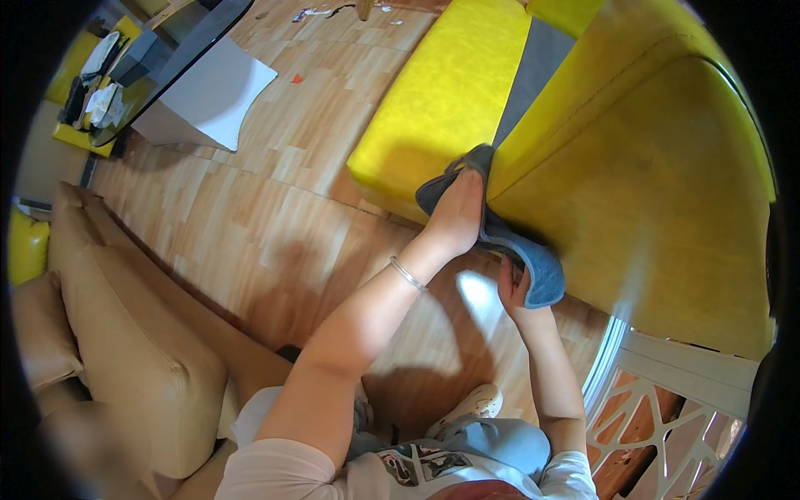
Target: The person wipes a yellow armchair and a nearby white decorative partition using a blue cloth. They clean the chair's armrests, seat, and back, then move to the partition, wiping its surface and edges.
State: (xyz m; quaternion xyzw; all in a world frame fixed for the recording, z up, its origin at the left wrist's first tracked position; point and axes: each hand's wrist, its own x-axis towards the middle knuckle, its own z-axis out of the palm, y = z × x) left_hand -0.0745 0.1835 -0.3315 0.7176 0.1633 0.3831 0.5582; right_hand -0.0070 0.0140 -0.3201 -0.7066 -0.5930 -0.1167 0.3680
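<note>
A dark grey cloth (528, 256) lies along the lower edge of the yellow sofa's large upholstered side (637, 169). My left hand (460, 203), with a silvery bangle on its wrist, presses the cloth's far part into the corner where that side meets the yellow seat (437, 106). Its fingertips are partly hidden by the cloth. Nearer to me, my right hand (517, 290) holds the cloth's other end from below, with the cloth folded over its fingers.
Tan sofa (137, 350) stands at left. Beyond it are a dark glass-topped table (181, 56) with a white base (219, 94) and piled clothes (94, 81). A white lattice panel (669, 412) is at lower right. Small litter (309, 14) dots the wooden floor (281, 212).
</note>
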